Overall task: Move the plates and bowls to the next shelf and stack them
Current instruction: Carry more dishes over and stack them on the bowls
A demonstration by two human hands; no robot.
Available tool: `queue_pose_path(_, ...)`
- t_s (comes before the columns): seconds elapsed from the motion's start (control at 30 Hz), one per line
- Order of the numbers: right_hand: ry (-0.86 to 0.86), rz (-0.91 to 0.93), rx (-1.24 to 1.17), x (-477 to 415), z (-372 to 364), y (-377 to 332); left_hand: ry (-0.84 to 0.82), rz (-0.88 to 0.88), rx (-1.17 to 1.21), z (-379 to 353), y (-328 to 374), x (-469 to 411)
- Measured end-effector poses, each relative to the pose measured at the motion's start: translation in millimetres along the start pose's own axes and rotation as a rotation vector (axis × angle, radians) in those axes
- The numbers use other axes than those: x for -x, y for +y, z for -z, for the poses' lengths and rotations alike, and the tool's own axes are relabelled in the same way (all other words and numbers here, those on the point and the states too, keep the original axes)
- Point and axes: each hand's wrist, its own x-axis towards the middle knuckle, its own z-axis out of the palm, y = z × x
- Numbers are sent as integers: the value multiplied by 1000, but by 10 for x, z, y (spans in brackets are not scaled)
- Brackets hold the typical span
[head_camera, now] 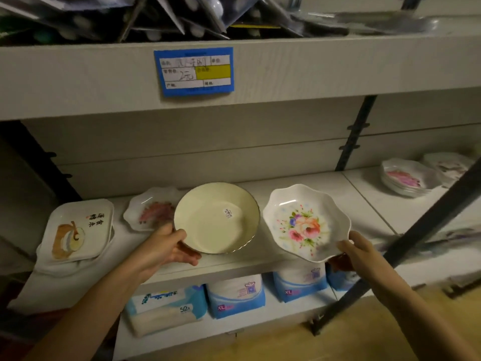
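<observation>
Left hand (166, 247) edge-pinching cream bowl (217, 218), right hand (361, 252) edge-pinching floral plate (304, 222); I'm risking either dish tilting and slipping out.

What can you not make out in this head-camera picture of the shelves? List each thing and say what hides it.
1. Head view: the pink-flowered dish, right side covered by the cream bowl.
2. The sticker inside that bowl: print too small.
3. Fingers of the right hand under the floral bowl: hidden by it.
4. The price label: handwriting blurred.
5. The dish stack on the next shelf: count blurred.
</observation>
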Motion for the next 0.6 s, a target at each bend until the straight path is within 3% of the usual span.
queue_pose_path(0.6, -26, 39, 59, 133, 2231, 775, -83, -17, -82, -2164, 109, 531)
